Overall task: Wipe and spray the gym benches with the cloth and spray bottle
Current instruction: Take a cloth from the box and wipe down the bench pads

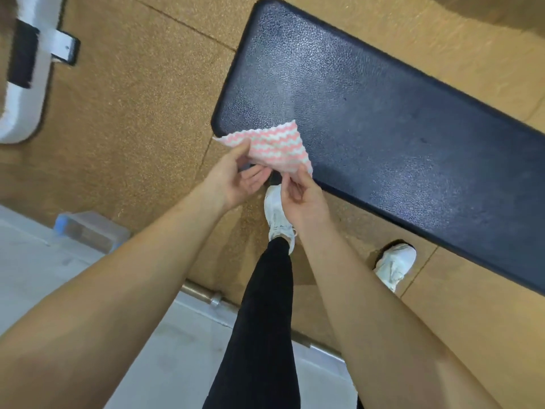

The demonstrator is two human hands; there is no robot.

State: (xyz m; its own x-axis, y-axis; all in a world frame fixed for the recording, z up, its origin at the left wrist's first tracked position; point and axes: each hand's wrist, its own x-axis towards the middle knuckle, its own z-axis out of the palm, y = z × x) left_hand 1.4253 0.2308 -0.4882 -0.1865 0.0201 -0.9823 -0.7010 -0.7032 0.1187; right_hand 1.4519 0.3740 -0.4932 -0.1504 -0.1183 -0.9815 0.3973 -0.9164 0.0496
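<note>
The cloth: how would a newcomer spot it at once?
Find the long dark padded bench on the tan floor. At its near rounded end, the left hand and right hand hold up a cloth between them. It is the only patterned thing there: pink and white zigzag stripes.

speckled tan floor tiles [132, 113], pale grey flooring [177, 364] lower left — metal strip [200, 293] between, white frame base [25, 119] upper left

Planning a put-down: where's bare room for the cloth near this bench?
Free: the bench pad past the cloth, and floor between it and the white frame. Crowded: the pad's near corner, with left hand, right hand and shoe.
</note>
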